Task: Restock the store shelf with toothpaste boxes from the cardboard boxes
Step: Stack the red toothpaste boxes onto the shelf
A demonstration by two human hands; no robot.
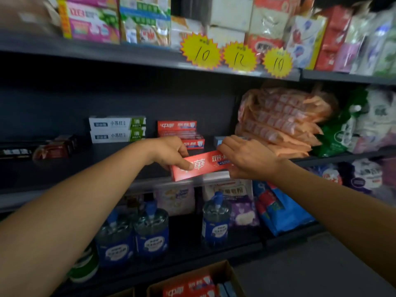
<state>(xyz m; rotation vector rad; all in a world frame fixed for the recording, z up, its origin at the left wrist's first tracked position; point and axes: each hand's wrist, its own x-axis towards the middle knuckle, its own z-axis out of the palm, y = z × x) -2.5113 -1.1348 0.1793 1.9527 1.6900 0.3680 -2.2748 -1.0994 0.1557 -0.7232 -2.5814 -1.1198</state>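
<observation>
Both hands hold one red toothpaste box [209, 165] lengthwise over the front edge of the middle shelf [64, 166]. My left hand [171, 152] grips its left end, thumb on the front face. My right hand [248, 157] grips its right end. Behind it a stack of red toothpaste boxes [179, 130] stands on the shelf, with two white-and-green toothpaste boxes [117, 129] stacked to its left. At the bottom edge an open cardboard box [222, 273] holds more red toothpaste boxes [188, 286].
Orange packets [280, 121] and green bags [338, 133] fill the shelf's right side; dark packs [53, 146] lie at its left. Blue water jugs [150, 230] stand on the shelf below. Yellow price tags [201, 51] hang from the upper shelf.
</observation>
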